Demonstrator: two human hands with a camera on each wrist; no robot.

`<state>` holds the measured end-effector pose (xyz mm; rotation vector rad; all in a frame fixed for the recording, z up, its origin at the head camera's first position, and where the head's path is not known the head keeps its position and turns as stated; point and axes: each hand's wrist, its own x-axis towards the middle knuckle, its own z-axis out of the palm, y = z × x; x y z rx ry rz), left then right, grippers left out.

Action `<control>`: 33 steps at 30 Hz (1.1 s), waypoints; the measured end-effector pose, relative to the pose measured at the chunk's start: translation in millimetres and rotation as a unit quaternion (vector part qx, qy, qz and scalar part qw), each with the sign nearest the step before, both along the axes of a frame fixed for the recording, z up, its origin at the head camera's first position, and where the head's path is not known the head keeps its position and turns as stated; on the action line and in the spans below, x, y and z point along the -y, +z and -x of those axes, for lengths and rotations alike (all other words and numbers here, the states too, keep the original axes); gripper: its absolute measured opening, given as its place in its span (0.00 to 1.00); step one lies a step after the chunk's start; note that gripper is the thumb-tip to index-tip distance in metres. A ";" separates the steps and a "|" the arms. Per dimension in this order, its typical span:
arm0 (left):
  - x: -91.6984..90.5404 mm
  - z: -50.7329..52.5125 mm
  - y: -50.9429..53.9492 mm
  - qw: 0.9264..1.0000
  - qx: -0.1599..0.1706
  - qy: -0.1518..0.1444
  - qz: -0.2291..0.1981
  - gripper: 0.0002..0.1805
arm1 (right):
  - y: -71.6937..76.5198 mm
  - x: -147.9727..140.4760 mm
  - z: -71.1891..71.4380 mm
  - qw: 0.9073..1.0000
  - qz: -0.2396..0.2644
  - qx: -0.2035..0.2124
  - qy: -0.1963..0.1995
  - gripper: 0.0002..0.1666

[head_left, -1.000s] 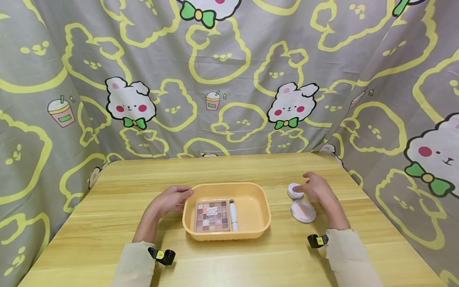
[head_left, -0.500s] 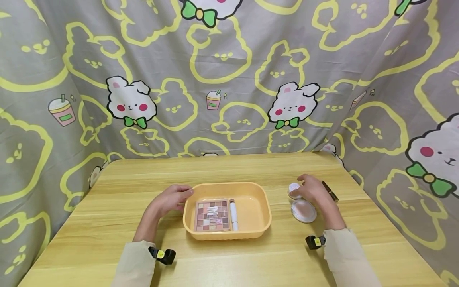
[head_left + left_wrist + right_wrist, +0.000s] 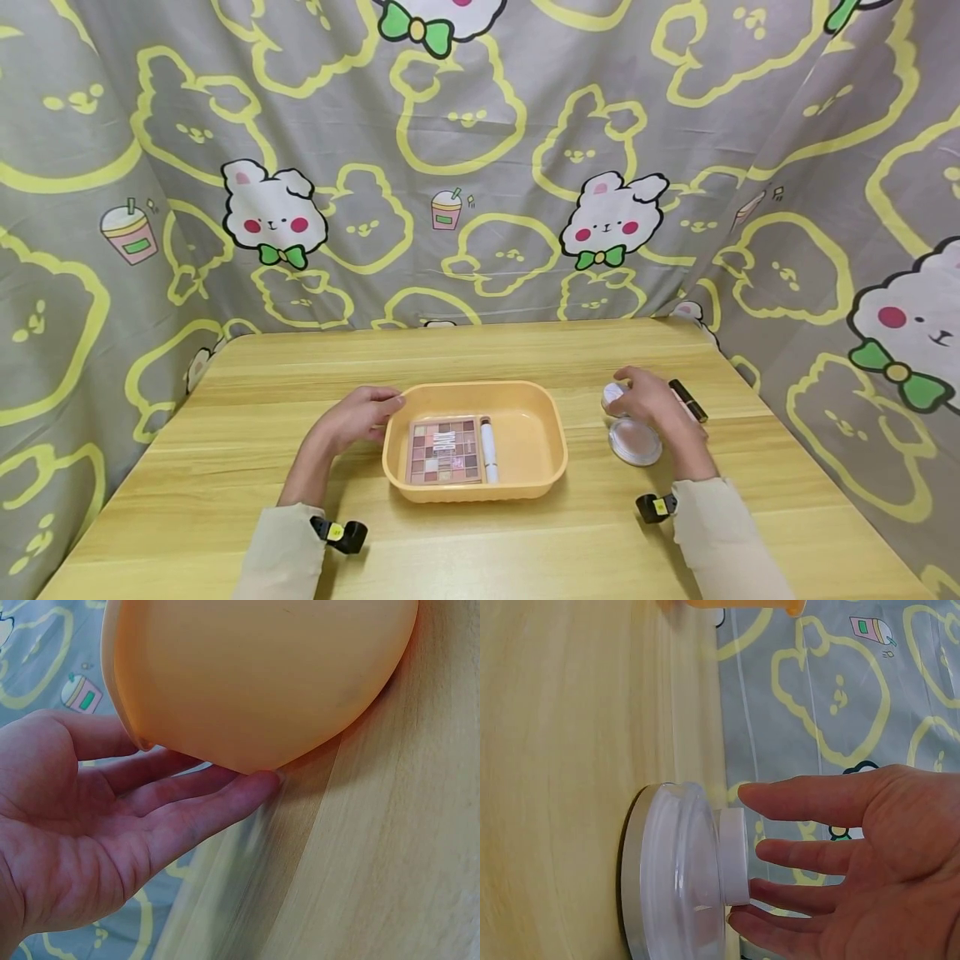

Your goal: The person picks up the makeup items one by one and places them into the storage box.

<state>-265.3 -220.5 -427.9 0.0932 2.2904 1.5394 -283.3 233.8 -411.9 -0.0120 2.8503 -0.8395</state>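
My left hand [image 3: 367,412] is at the left end of a yellow plastic tray [image 3: 555,400], thumb at the rim. In the left wrist view its fairly straight fingers reach behind and under the tray's wall [image 3: 262,675]. Inside the tray lie an eyeshadow palette [image 3: 444,452] and a white tube with a brown end [image 3: 489,450]. My right hand [image 3: 651,400] hovers around a small round white-lidded jar [image 3: 611,397], fingers spread and the thumb apart from it. In the right wrist view, that white jar [image 3: 733,855] appears behind a round clear-lidded compact [image 3: 679,877].
The compact [image 3: 635,442] lies just nearer than the jar. A dark slim tube [image 3: 688,402] and a pale one beside it, partly hidden, lie right of my right hand. The wooden table [image 3: 480,550] ends at a patterned curtain [image 3: 510,250].
My right hand has shifted left and a little down towards the jar, uncovering the dark tube behind it. The left hand and the tray stay in place.
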 end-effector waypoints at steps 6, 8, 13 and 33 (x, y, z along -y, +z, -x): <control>-0.2 -0.9 0.6 1.000 0.000 0.001 0.003 0.25 | -3.6 0.9 1.0 1.000 -0.007 -0.007 0.003 0.41; -0.1 -1.1 0.7 1.000 -0.001 0.001 0.004 0.25 | -3.9 1.2 0.9 1.000 -0.008 -0.007 0.004 0.41; 0.3 -1.4 0.6 1.000 -0.003 -0.002 0.006 0.25 | -5.7 1.2 0.6 1.000 -0.007 -0.005 -0.004 0.42; 0.6 -0.9 0.8 1.000 -0.006 -0.005 0.002 0.26 | -10.2 -2.4 2.6 1.000 -0.021 -0.023 0.002 0.42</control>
